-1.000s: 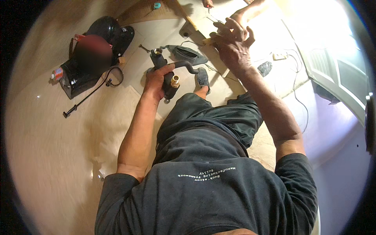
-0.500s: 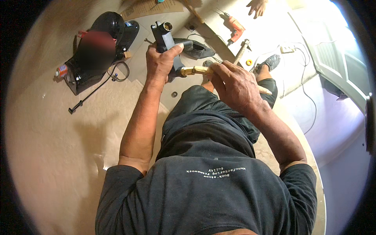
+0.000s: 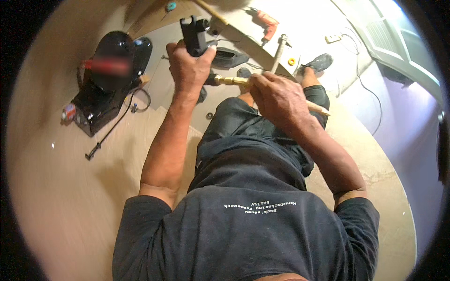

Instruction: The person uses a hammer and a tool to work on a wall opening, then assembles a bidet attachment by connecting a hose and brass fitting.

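Observation:
In my left hand (image 3: 190, 70) is a black plastic fitting (image 3: 192, 37), its forked upper end pointing away from me; the fingers wrap round it. A brass-coloured jointed piece (image 3: 229, 80) runs from the fitting's lower end to my right hand (image 3: 281, 96), whose fingers close on its right end. Beyond that hand a pale pointed stick-like end (image 3: 319, 109) sticks out over my right thigh; whether it joins the brass-coloured piece is hidden. Just past my right knuckles lies a hammer (image 3: 280, 54) with a light handle.
An orange-red drill (image 3: 268, 25) lies at the far side, near a yellow ring (image 3: 291, 61) and a white socket box (image 3: 333, 38) with a cord. Glossy black housing (image 3: 101, 103) and a thin black hose (image 3: 105, 140) are left. A teal-handled screwdriver (image 3: 170, 6) rests on cardboard.
The view has shifted, so the surroundings appear moved. The black fitting is tilted differently in my left hand. Another person's hand at the top is out of view now.

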A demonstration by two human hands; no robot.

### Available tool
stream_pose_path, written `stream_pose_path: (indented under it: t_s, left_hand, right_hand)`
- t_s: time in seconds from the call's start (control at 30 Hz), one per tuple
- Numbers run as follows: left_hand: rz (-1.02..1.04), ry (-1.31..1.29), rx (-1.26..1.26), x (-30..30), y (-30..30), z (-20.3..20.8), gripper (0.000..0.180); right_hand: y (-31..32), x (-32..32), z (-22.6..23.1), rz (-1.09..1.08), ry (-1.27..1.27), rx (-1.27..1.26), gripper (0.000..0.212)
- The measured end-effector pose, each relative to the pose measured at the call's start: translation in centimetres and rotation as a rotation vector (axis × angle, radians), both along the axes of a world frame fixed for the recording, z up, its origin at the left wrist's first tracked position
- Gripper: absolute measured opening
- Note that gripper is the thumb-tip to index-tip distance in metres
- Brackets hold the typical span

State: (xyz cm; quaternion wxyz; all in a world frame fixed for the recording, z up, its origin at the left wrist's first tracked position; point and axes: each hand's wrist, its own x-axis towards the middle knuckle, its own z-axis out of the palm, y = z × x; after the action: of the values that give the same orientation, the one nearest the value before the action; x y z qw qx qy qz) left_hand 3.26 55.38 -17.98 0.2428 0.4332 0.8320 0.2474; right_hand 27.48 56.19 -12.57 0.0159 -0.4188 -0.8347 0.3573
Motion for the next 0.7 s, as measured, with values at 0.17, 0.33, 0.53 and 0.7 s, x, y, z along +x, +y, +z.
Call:
stream_pose_path:
  t_s: [0.17, 0.33, 0.53, 0.7]
  left_hand:
    - [0.118, -0.366, -0.136, 0.9, -0.1, -3.2, 0.040]
    - [0.470, -0.736, -0.254, 5.5, -0.3, -8.9, 0.035]
    - [0.600, -0.841, -0.334, 12.7, 1.1, -20.0, 0.034]
    - [0.684, -0.862, -0.366, 17.1, 2.9, -27.0, 0.042]
  right_hand:
    - [-0.7, 2.1, -1.8, -0.226, -0.021, -0.160, 0.024]
    - [-1.7, 9.7, -7.9, -0.674, 0.004, -0.358, 0.031]
    - [-8.0, 18.1, -21.6, -1.242, 0.215, -0.994, 0.039]
    - [-6.9, 16.6, -26.6, -1.561, 0.612, -1.207, 0.044]
